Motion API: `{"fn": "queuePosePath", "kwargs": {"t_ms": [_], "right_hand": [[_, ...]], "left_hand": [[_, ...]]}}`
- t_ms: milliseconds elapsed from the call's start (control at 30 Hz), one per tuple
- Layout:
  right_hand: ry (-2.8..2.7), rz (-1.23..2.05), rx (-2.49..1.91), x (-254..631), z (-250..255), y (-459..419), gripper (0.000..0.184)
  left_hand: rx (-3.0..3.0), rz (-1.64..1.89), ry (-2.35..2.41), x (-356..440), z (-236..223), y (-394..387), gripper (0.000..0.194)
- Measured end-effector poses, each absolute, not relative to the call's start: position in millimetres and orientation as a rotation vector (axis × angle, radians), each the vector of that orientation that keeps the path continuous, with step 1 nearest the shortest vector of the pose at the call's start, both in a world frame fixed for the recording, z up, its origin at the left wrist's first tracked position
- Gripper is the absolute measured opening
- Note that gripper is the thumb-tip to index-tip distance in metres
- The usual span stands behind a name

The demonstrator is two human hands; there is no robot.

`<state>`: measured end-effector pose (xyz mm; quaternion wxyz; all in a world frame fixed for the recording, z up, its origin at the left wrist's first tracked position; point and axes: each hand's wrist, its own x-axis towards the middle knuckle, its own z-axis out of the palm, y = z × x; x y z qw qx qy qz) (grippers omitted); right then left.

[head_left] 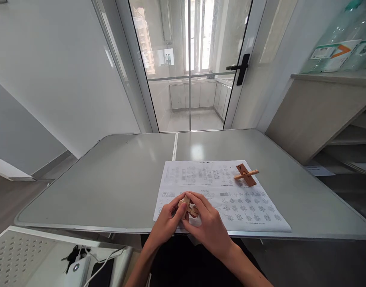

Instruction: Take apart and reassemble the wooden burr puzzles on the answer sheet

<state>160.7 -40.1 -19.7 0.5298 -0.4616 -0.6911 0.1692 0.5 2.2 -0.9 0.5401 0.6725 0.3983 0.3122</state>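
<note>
Between my two hands, just above the near part of a printed sheet [197, 171], are several interlocked wooden puzzle pieces [187, 203]. My left hand [168, 218] pinches them from the left, its thumb on the near side. From the right, my right hand [209, 217] curls its fingers around the same pieces. The fingers partly cover the wood, so how the pieces join cannot be made out fully. Rows of small line diagrams fill the sheet. On its far right part lies a brown wooden tag [249, 180] with a dark mark, crossed by a light wooden stick [254, 172].
The grey folding table [111, 187] has a seam down its middle. At the lower left, a white cart [30, 255] holds a white power bank [78, 271], a cable, keys and a dark phone [101, 273]. Plastic bottles [335, 48] stand on a shelf at right. A glass door [188, 95] is beyond.
</note>
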Motion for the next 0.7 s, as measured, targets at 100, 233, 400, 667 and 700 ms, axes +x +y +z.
{"fn": "queuePosePath", "kwargs": {"t_ms": [100, 233, 400, 667, 700], "right_hand": [[-1.651, 0.388, -1.108, 162, -20, -40, 0.064], [-1.655, 0.387, -1.127, 160, -20, -39, 0.063], [-1.628, 0.365, -1.128, 157, -20, -39, 0.061], [-1.725, 0.516, -1.132, 171, -16, -42, 0.077], [-1.742, 0.522, -1.158, 177, -17, -44, 0.081]], "left_hand": [[1.603, 0.735, 0.944, 1, -1, 2, 0.057], [1.623, 0.745, 0.949, 1, -2, 2, 0.056], [1.630, 0.753, 0.940, 1, -1, 2, 0.057], [1.517, 0.812, 0.949, -1, -7, 4, 0.058], [1.500, 0.822, 0.966, -2, -8, 5, 0.059]]}}
